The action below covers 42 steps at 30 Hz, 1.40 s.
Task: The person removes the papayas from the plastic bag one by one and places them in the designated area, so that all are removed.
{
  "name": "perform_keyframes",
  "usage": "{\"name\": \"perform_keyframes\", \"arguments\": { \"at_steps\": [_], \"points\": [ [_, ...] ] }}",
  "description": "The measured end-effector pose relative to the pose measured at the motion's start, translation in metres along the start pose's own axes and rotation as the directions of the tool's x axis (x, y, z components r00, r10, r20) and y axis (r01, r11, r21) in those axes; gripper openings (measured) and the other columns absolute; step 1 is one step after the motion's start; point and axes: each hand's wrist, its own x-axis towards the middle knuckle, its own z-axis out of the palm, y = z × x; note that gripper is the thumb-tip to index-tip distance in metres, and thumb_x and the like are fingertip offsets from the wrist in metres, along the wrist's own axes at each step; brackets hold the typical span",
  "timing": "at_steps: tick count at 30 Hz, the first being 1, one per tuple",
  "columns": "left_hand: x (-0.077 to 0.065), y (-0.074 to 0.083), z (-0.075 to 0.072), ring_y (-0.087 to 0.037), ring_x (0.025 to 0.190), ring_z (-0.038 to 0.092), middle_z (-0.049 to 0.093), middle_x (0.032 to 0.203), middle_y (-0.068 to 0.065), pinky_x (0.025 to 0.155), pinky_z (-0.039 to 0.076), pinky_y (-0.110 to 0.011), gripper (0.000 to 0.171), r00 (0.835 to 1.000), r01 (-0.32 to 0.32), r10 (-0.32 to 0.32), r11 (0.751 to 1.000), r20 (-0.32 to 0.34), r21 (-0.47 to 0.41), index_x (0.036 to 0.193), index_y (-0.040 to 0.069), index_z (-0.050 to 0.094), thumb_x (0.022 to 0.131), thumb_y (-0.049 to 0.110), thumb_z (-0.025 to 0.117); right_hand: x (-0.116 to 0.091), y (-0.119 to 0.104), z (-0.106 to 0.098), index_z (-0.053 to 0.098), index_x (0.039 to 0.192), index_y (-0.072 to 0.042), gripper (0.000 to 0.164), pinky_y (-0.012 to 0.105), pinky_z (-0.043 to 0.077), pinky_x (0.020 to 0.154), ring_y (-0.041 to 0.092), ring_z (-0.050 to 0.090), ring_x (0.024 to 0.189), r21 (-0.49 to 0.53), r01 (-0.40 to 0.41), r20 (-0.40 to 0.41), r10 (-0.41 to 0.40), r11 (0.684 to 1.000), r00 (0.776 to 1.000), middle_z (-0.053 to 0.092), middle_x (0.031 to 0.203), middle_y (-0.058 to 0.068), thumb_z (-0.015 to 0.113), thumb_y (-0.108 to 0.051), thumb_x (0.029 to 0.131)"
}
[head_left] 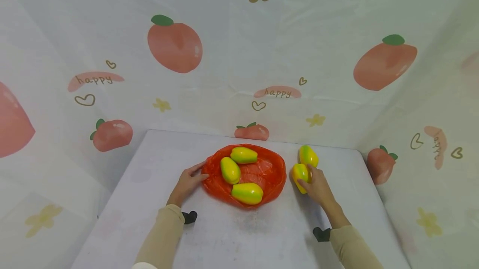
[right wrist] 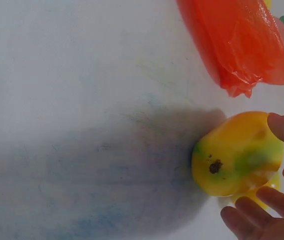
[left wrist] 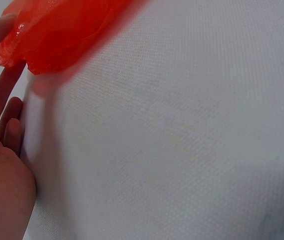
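A red plastic bag [head_left: 280, 177] lies spread with its mouth up, and three shiny yellow-green papayas [head_left: 244, 155] sit in it. At the bag's left rim, my left hand [head_left: 190, 183] pinches the plastic, thumb over the edge and a finger beneath. Right of the bag, my right hand [head_left: 318, 186] holds another papaya [head_left: 300, 173], thumb on its near side and fingers at its far side. The right wrist view shows that papaya's dark stem end [right wrist: 215, 166] facing the camera. Just behind it lies one more papaya [head_left: 308, 155].
The white table [head_left: 232, 240] reaches back to a pale wall cloth [head_left: 224, 107] printed with peaches, hearts and the word happy. Cloth also hangs on the left and right sides. Black bands [head_left: 190, 218] are at both wrists.
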Motion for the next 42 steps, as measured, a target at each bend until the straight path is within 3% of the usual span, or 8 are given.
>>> {"name": "perform_keyframes", "arguments": {
  "at_steps": [9, 15, 22, 29, 35, 42],
  "points": [
    [-0.003, 0.001, 0.0, -0.033, 0.157, 0.028, 0.045, 0.161, -0.004, 0.125, 0.025, -0.062, 0.058, 1.0, -0.012, 0.012, 1.0, -0.001, 0.005, 0.152, 0.03, 0.05, 0.097, 0.038, 0.068, -0.009, -0.013, -0.009, 0.023, 0.157, 0.002, 0.081, 0.068, 0.041, 0.112, 0.056, 0.038, 0.136, -0.101, -0.008, -0.015, 0.006, 0.995, 1.0, 0.031, 0.152, 0.037, 0.064, -0.037, 0.099],
    [-0.003, 0.001, 0.0, -0.033, 0.157, 0.028, 0.045, 0.162, -0.004, 0.125, 0.026, -0.062, 0.058, 1.0, -0.015, 0.015, 1.0, 0.0, 0.007, 0.151, 0.031, 0.05, 0.096, 0.038, 0.068, -0.013, -0.018, -0.013, 0.018, 0.16, -0.001, 0.09, 0.072, 0.041, 0.11, 0.059, 0.032, 0.137, -0.174, -0.021, -0.011, 0.019, 0.985, 1.0, 0.022, 0.157, 0.037, 0.058, -0.054, 0.099],
    [-0.002, 0.001, 0.0, -0.033, 0.157, 0.028, 0.045, 0.162, -0.004, 0.125, 0.026, -0.062, 0.058, 1.0, -0.019, 0.019, 1.0, 0.001, 0.009, 0.151, 0.031, 0.05, 0.096, 0.039, 0.068, -0.013, -0.021, -0.015, 0.015, 0.162, -0.006, 0.093, 0.078, 0.032, 0.111, 0.062, 0.023, 0.143, -0.23, 0.027, -0.041, -0.037, 0.973, 0.998, 0.014, 0.161, 0.037, 0.052, -0.062, 0.097],
    [-0.003, 0.002, 0.0, -0.033, 0.156, 0.029, 0.045, 0.161, -0.003, 0.124, 0.027, -0.062, 0.058, 1.0, -0.02, 0.02, 1.0, -0.004, 0.003, 0.151, 0.032, 0.051, 0.096, 0.038, 0.068, -0.013, -0.032, -0.014, 0.012, 0.164, -0.013, 0.095, 0.08, 0.011, 0.117, 0.061, 0.012, 0.149, -0.217, 0.061, -0.046, -0.072, 0.974, 0.996, 0.005, 0.167, 0.032, 0.052, -0.065, 0.095],
    [-0.003, 0.0, 0.0, -0.032, 0.156, 0.029, 0.045, 0.161, -0.003, 0.125, 0.027, -0.061, 0.057, 1.0, -0.028, 0.028, 1.0, -0.007, -0.007, 0.151, 0.032, 0.051, 0.096, 0.038, 0.068, -0.014, -0.04, -0.015, 0.016, 0.164, -0.012, 0.094, 0.084, 0.012, 0.114, 0.062, 0.013, 0.149, -0.278, 0.147, -0.055, -0.168, 0.949, 0.984, 0.008, 0.167, 0.031, 0.053, -0.065, 0.095],
    [-0.002, -0.001, 0.001, -0.032, 0.156, 0.029, 0.046, 0.161, -0.002, 0.125, 0.027, -0.061, 0.057, 0.999, -0.035, 0.035, 0.999, -0.007, -0.006, 0.151, 0.033, 0.051, 0.096, 0.038, 0.068, -0.016, -0.05, -0.014, 0.017, 0.164, -0.015, 0.097, 0.082, 0.01, 0.115, 0.059, 0.011, 0.151, -0.316, 0.184, -0.043, -0.208, 0.931, 0.977, 0.01, 0.168, 0.028, 0.054, -0.069, 0.092]
  ]
}}
